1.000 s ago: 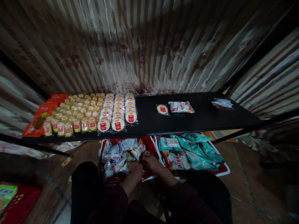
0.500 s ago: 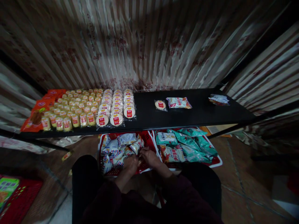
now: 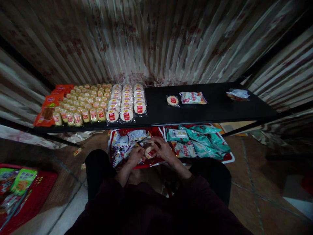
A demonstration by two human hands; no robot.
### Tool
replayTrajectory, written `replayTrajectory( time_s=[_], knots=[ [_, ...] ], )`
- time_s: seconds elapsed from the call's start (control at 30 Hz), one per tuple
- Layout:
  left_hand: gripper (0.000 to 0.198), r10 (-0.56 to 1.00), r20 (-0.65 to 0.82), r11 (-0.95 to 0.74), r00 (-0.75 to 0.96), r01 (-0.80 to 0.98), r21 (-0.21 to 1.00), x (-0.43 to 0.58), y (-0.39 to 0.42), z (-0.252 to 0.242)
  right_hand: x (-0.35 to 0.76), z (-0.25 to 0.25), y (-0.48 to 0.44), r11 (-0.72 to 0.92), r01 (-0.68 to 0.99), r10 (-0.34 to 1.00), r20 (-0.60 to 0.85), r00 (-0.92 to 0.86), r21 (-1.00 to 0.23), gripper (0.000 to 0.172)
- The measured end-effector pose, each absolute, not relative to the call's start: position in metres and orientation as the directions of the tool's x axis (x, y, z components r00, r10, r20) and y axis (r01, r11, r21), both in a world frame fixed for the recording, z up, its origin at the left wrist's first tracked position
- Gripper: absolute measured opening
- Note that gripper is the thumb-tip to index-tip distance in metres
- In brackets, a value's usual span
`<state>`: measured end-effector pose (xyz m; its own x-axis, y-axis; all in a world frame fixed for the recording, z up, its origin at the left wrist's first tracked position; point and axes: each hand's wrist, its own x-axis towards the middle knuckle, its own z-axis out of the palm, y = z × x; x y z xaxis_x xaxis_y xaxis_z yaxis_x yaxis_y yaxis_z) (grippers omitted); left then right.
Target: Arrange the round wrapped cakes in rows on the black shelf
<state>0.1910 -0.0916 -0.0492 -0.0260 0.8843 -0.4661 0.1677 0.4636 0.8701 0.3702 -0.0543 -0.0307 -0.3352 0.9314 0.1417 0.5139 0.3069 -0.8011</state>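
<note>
Over the left red basket (image 3: pixel 158 130), a round wrapped cracker (image 3: pixel 150 152) with a red label is between my hands. My right hand (image 3: pixel 163 149) grips it from the right, thumb and fingers around its wrapper. On the other side my left hand (image 3: pixel 137 154) is closed, its fingers pinched at the wrapper's left edge. Under them lie white snack packets (image 3: pixel 121 142) with striped edges. Rows of similar round crackers (image 3: pixel 126 115) stand on the black shelf (image 3: pixel 158 114), and a single cracker (image 3: pixel 172 100) lies apart from them.
Small yellow wrapped cakes (image 3: pixel 85 115) and orange bags (image 3: pixel 46 111) fill the shelf's left end. A striped packet (image 3: pixel 193 98) and another packet (image 3: pixel 237 94) lie farther right. Green bags (image 3: pixel 199 137) fill the right basket. Another red basket (image 3: pixel 41 192) sits on the floor at left.
My hands have lifted slightly out of the left basket and moved apart. The round cracker now shows between them. The view has shifted, so the shelf appears higher and farther right.
</note>
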Motion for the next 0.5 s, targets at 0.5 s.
replayTrajectory(
  time_s=[0.5],
  knots=[
    [0.026, 0.772, -0.346, 0.402, -0.534, -0.011, 0.916, 0.153, -0.113, -0.073, 0.335, -0.066, -0.071, 0.338, 0.588, 0.834, -0.056, -0.549, -0.735, 0.031]
  ],
)
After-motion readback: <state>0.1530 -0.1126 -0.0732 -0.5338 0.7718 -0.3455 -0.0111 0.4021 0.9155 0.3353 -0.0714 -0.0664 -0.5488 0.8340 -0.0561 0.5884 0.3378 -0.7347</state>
